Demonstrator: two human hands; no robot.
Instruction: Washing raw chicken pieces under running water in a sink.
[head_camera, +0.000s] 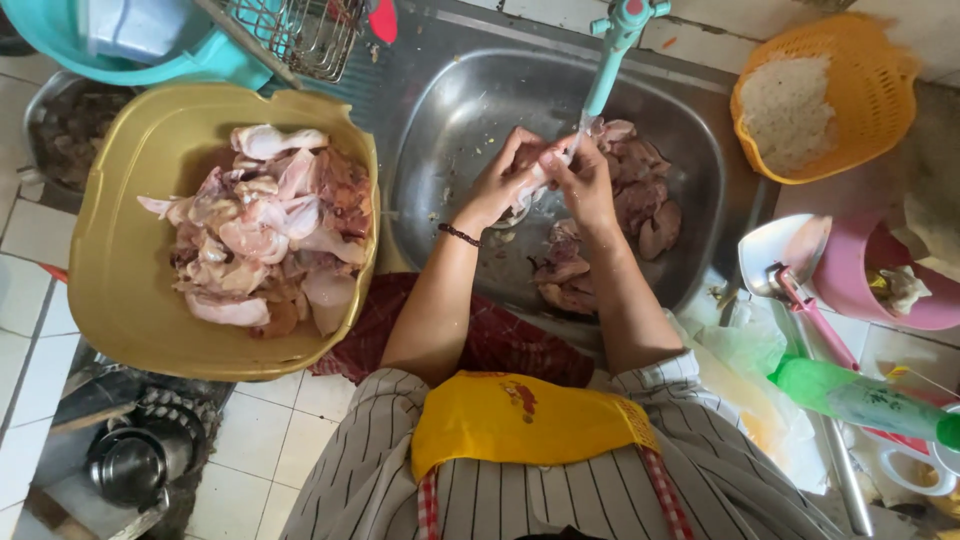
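- Left hand (505, 178) and right hand (582, 178) meet over the stainless steel sink basin (450, 120), both closed around one pale piece of raw chicken (540, 180).
- The held piece sits directly under the turquoise plastic tap (610, 60); whether water is running cannot be told.
- More raw chicken pieces (640, 200) lie in the basin just below and to the right of the hands.
- A dark beaded bracelet (459, 235) circles the left wrist.
- A yellow plastic basin (130, 290) heaped with pale raw chicken (265, 225) stands well left of the left hand.
- An orange plastic colander (880, 70) holding white grains (785, 105) stands far right of the right hand.
- A pink plastic tub (850, 275) sits lower right, beside a green bottle (860, 400).
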